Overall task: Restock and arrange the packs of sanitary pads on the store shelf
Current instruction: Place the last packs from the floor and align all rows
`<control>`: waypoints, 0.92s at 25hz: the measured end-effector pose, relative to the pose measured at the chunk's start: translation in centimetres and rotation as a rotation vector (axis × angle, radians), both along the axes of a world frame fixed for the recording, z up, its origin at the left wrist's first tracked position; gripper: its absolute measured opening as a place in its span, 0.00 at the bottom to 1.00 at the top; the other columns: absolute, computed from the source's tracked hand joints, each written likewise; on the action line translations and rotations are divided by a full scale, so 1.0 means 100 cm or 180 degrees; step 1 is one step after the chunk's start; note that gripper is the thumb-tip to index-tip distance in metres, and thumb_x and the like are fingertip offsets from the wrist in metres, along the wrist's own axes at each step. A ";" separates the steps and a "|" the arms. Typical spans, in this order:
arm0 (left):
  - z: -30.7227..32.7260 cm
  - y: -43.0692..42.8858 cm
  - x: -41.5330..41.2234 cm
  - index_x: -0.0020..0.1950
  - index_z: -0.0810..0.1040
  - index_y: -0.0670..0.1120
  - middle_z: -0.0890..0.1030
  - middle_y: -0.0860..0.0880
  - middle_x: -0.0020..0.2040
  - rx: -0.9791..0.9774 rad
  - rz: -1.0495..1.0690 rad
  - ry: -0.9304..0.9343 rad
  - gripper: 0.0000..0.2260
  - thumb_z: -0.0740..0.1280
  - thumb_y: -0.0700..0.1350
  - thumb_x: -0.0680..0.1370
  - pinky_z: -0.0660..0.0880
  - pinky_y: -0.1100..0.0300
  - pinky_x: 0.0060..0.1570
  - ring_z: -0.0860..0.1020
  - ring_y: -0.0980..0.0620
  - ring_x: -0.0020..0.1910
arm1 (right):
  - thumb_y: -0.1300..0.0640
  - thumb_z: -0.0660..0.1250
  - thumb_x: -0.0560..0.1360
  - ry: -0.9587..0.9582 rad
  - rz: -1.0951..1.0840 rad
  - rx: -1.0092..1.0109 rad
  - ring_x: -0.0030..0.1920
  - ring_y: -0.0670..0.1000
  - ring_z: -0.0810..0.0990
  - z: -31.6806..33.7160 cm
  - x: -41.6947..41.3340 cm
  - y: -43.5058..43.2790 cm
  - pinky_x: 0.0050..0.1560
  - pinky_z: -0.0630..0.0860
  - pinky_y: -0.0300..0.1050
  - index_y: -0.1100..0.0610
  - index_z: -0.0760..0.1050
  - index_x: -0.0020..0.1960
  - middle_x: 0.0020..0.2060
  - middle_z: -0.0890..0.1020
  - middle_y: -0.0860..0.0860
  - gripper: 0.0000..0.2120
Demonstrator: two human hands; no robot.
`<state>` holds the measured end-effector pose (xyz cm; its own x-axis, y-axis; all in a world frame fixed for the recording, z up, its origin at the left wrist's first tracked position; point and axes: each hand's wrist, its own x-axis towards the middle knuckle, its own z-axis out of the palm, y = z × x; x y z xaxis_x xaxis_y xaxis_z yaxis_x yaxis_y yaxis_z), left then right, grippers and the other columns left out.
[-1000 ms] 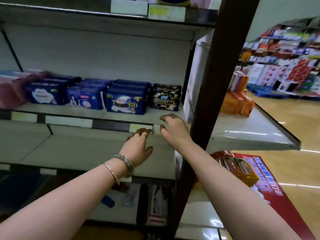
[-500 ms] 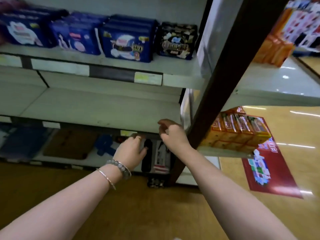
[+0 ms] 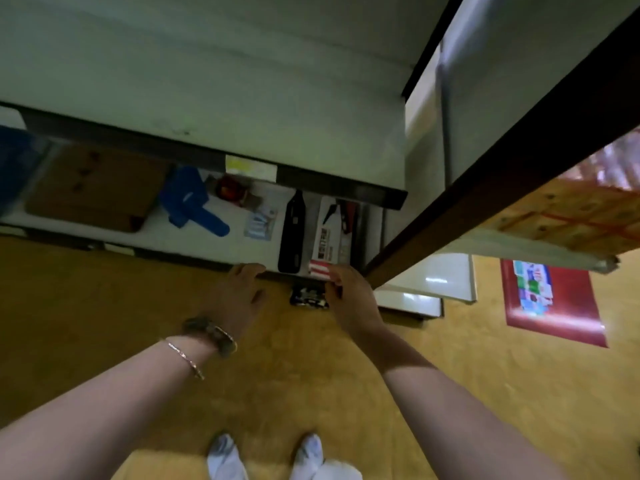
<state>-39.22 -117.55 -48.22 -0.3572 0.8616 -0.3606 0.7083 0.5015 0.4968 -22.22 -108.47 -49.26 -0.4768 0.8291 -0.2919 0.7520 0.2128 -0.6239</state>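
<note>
A small dark patterned pack of pads [image 3: 309,297] lies on the wooden floor just in front of the bottom shelf [image 3: 221,244]. My left hand [image 3: 242,292] hovers to the left of it, fingers spread and holding nothing. My right hand [image 3: 353,297] is at the pack's right edge with its fingers bent towards it; I cannot tell whether they touch it. The shelf board [image 3: 214,109] above is bare. No other packs of pads are in view.
The bottom shelf holds a brown board [image 3: 93,188], a blue item [image 3: 190,202], a black bottle-like object [image 3: 292,233] and a white and red box [image 3: 329,237]. A dark post [image 3: 502,161] slants at right beside orange boxes [image 3: 571,216]. A red mat [image 3: 550,299] lies on the floor.
My view has tilted down from the stocked shelf to the floor. Both hands have dropped from the middle shelf edge to either side of the dark pack on the floor.
</note>
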 end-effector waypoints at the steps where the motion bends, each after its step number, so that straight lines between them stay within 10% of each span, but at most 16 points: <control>1: -0.021 0.002 0.000 0.68 0.69 0.42 0.71 0.44 0.67 -0.0032 -0.0046 -0.0010 0.18 0.61 0.43 0.78 0.67 0.55 0.63 0.72 0.45 0.62 | 0.60 0.61 0.78 -0.0015 -0.0021 0.0009 0.64 0.54 0.73 -0.023 0.003 0.002 0.64 0.72 0.51 0.57 0.71 0.65 0.63 0.74 0.55 0.16; 14: -0.316 0.013 -0.019 0.67 0.70 0.43 0.72 0.44 0.64 -0.0020 0.0273 -0.0007 0.18 0.65 0.41 0.77 0.71 0.54 0.54 0.76 0.45 0.57 | 0.50 0.62 0.77 -0.1157 0.0429 0.0060 0.68 0.57 0.66 -0.377 -0.006 0.044 0.68 0.64 0.51 0.57 0.60 0.72 0.68 0.66 0.56 0.26; 23: -0.448 0.021 -0.015 0.64 0.72 0.42 0.74 0.44 0.63 0.0025 0.0193 -0.0112 0.18 0.66 0.40 0.75 0.70 0.56 0.51 0.76 0.46 0.56 | 0.51 0.60 0.78 -0.2304 0.0882 0.0580 0.69 0.61 0.60 -0.507 -0.014 0.061 0.69 0.58 0.55 0.58 0.53 0.73 0.69 0.60 0.59 0.28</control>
